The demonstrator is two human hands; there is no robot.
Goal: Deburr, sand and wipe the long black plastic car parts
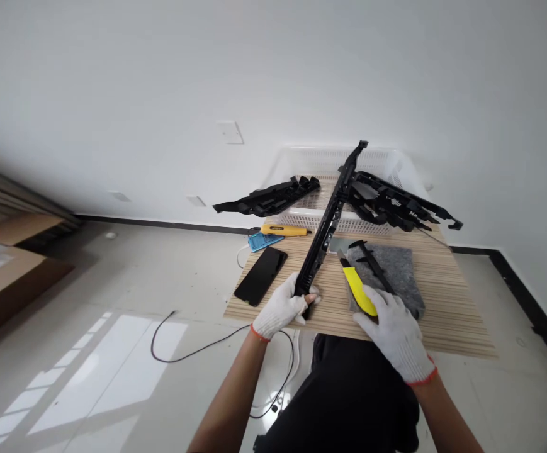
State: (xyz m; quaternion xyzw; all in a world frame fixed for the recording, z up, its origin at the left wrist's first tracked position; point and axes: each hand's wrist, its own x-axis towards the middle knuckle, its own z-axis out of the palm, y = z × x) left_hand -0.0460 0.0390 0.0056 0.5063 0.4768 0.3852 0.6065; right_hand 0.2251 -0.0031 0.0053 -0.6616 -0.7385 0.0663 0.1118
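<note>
My left hand (286, 307), in a white knit glove with an orange cuff, is closed round the lower end of a long black plastic strip (328, 229). The strip slants up and away, its far end above a white basket (296, 219). My right hand (393, 324), gloved alike, has the rear end of a yellow utility knife (359, 290) between thumb and fingers. The knife's blade points away to the upper left. Beneath it lies a folded grey cloth (400, 261), with a black caliper (376, 265) on top.
Black plastic parts (273, 198) and more black parts (391, 202) stick out over the basket's sides. On the wood-grain table (447, 302) lie a black phone (260, 275), a yellow pen-shaped tool (286, 231) and a blue case (264, 241). A cable (192, 354) trails across the floor.
</note>
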